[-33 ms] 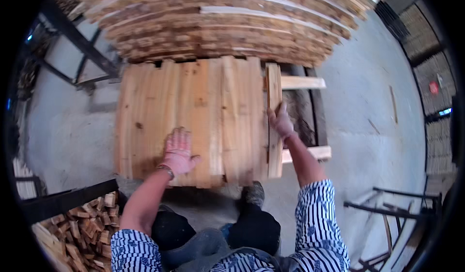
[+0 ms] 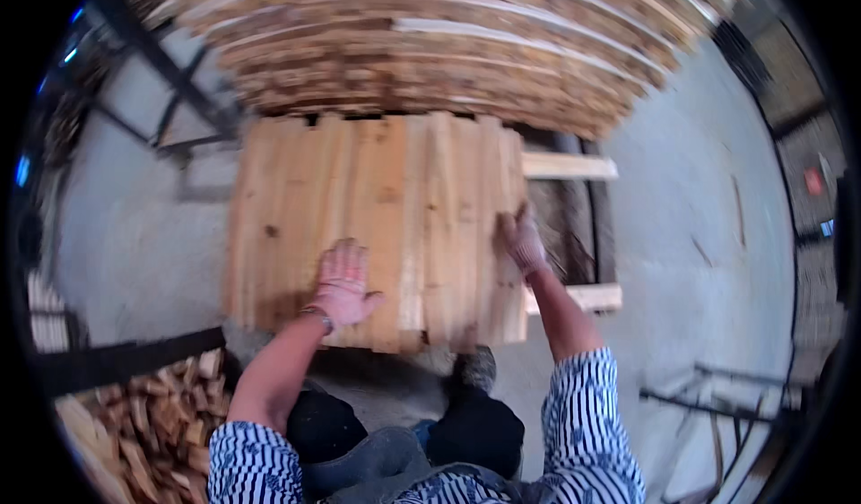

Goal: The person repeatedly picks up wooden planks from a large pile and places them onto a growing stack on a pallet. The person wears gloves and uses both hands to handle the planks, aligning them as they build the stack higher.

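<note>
My left hand (image 2: 345, 289) lies flat on the wooden boards (image 2: 386, 190), its fingers spread over the lower middle of the layer. The boards are pale, knotty and set side by side, their ends slightly uneven. At the layer's right edge, my right hand (image 2: 525, 242) grips the outermost wooden board (image 2: 509, 293), thumb on top and the other fingers along its side, partly hidden. That board sits against its neighbour. Two light crosspieces, a far one (image 2: 569, 166) and a near one (image 2: 578, 298), stick out to the right from under the layer.
A tall stack of rough boards (image 2: 430, 65) stands just beyond the layer. At lower left, a dark-edged bin (image 2: 134, 360) holds many wood offcuts (image 2: 170, 414). Dark metal frames stand at upper left (image 2: 179, 91) and lower right (image 2: 717, 396). Thin sticks lie on the concrete floor (image 2: 673, 217).
My right hand has brought the outermost board left against the others, closing the gap. My left hand stays flat on the boards. The whole view has shifted slightly.
</note>
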Available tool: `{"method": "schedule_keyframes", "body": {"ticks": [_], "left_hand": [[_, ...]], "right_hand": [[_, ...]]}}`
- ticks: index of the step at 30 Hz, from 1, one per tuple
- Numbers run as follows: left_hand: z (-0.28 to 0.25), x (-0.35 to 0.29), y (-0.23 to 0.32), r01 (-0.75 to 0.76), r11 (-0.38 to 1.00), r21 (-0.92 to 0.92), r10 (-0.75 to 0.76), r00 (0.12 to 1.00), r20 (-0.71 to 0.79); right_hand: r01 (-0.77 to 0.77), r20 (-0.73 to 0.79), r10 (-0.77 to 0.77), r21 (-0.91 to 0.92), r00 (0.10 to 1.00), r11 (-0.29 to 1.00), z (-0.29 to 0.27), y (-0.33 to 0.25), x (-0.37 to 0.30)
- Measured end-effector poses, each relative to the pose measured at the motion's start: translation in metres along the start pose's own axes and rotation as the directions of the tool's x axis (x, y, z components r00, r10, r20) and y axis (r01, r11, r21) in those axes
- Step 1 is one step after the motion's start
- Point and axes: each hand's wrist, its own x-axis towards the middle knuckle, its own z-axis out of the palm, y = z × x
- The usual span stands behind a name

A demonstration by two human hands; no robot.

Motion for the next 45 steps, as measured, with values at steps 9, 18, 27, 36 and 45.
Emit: {"method": "schedule_keyframes", "body": {"ticks": [9,18,27,36,45], "left_hand": [[-0.020,-0.012,0.029,0.162,0.951,-0.263,-0.135,0.984,0.118],[-0.189,-0.262,0.125,-0.170,0.696,-0.698,-0.037,0.962,-0.270],[-0.128,-0.499,0.196,0.189,0.946,-0.265,-0.312,0.295,-0.903],[-0.169,-0.722,0.248,0.952,0.118,-0.282,-0.284,-0.240,-0.929],[-0.271,-0.815,0.255,0.837,-0.505,0.212,-0.790,-0.350,-0.504]], "right_hand": [[-0.047,-0.003,0.049,-0.368,0.999,0.929,0.005,-0.043,-0.024],[0.318,0.166,-0.289,-0.708,0.943,0.631,0.023,-0.035,-0.074],[0.611,0.526,-0.434,-0.223,0.731,0.759,0.107,-0.188,-0.155],[0.354,0.011,-0.918,0.924,-0.397,-0.142,-0.027,-0.618,-0.523],[0.273,0.345,-0.705,0.937,-0.619,0.219,-0.033,-0.702,-0.708]]}}
